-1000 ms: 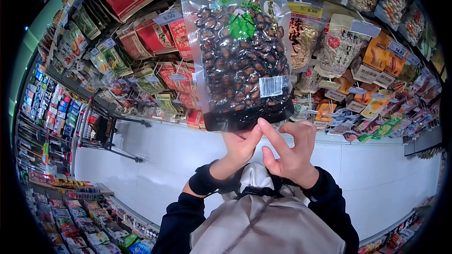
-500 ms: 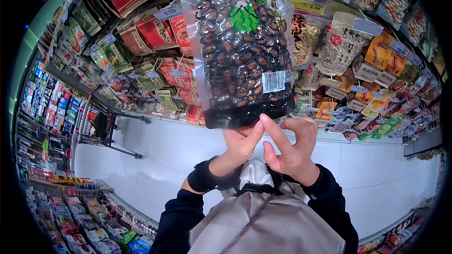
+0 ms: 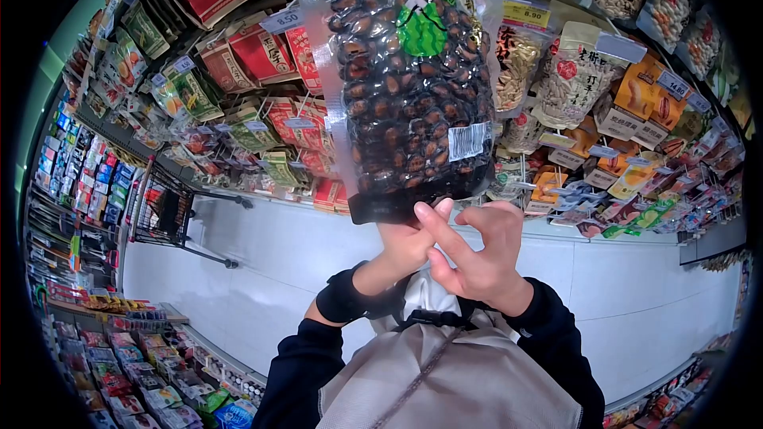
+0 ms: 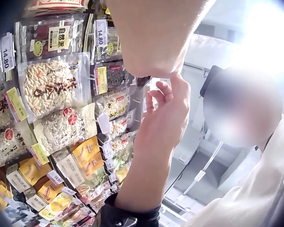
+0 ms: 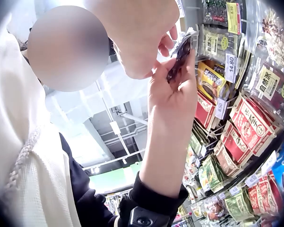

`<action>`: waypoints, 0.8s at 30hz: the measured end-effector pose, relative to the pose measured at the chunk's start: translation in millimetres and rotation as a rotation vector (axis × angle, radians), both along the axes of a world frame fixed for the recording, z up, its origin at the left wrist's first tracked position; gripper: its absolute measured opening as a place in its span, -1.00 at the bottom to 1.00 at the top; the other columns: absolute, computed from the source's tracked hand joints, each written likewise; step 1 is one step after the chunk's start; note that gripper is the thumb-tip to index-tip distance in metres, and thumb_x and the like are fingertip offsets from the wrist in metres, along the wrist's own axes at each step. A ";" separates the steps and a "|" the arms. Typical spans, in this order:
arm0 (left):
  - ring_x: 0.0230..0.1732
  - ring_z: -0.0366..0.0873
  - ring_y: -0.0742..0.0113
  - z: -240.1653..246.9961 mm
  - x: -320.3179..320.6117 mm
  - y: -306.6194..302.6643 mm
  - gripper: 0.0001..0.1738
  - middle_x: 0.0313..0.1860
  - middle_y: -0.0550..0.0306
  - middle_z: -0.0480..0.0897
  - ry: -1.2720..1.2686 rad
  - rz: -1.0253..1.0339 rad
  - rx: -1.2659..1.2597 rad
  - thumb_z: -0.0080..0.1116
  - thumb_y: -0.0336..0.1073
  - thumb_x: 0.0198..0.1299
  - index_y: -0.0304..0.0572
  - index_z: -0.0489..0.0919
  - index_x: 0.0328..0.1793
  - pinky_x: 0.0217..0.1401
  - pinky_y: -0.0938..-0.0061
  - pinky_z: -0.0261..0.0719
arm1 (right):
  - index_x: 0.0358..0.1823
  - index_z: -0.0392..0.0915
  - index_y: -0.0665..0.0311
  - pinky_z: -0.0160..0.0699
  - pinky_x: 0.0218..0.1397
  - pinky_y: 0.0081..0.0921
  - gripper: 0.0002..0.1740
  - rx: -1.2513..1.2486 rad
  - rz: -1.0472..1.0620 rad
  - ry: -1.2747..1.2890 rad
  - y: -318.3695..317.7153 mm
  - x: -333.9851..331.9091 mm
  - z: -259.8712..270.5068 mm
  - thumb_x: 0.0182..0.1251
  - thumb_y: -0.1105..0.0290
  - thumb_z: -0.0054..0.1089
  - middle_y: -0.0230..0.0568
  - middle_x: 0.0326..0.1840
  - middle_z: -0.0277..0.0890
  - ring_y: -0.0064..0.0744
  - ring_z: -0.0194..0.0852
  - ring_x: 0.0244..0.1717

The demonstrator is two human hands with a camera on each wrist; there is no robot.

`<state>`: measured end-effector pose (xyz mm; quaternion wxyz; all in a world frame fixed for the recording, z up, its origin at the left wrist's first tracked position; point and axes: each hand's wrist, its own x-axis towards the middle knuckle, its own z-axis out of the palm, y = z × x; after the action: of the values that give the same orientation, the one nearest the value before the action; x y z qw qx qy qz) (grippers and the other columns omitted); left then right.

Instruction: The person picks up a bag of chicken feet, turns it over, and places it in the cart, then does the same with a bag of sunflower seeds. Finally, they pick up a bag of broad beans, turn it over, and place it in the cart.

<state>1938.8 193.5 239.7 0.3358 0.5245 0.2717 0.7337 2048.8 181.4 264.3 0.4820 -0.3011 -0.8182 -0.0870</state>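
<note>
A clear pouch of dark melon seeds (image 3: 405,103), with a green watermelon print and a barcode, stands upright before me in the head view. My left hand (image 3: 407,246) holds it at the black bottom edge, its other fingers hidden behind the pouch. Beside it, my right hand (image 3: 486,258) has its index finger stretched across to the left thumb, the other fingers loosely bent. From the right wrist, the left hand (image 5: 173,90) grips the pouch (image 5: 181,57), seen edge-on. The left wrist view shows the right hand (image 4: 163,116) next to the left.
Shelf racks of hanging snack packets, among them red packets (image 3: 258,56) and a pale seed bag (image 3: 574,75), rise behind the pouch. A shopping cart (image 3: 161,210) stands on the white floor to the left. More packets (image 3: 127,369) fill a display at lower left.
The pouch has shifted slightly right and looks a little larger and tilted. My right hand has moved left, its index finger now crossing over the left thumb.
</note>
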 end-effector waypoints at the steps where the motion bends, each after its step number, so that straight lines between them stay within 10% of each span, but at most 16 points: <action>1: -0.23 0.40 0.49 -0.9 -0.3 -0.2 -0.68 -0.18 0.20 0.48 -0.026 -0.016 -0.034 0.14 -0.55 0.02 -0.34 0.40 -0.05 -0.19 0.60 0.41 | -0.04 0.53 0.09 0.20 -0.19 -0.37 -0.46 0.002 -0.006 -0.007 0.3 -0.4 0.0 -0.23 0.29 0.16 -0.33 -0.34 0.14 -0.38 0.17 -0.31; 24: -0.20 0.49 0.36 -16.9 -9.3 -2.2 -0.59 -0.14 0.02 0.46 -0.168 -0.159 -0.138 0.00 -0.63 0.05 -0.41 0.24 0.06 -0.14 0.51 0.49 | -0.01 0.49 0.12 0.15 -0.14 -0.34 -0.46 -0.060 -0.046 0.000 2.5 8.9 -4.5 -0.18 0.30 0.14 -0.31 -0.34 0.14 -0.35 0.13 -0.29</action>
<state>1929.5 191.3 222.8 0.4500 0.4567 0.2501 0.7255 2057.7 183.9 259.7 0.4707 -0.3341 -0.8133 -0.0732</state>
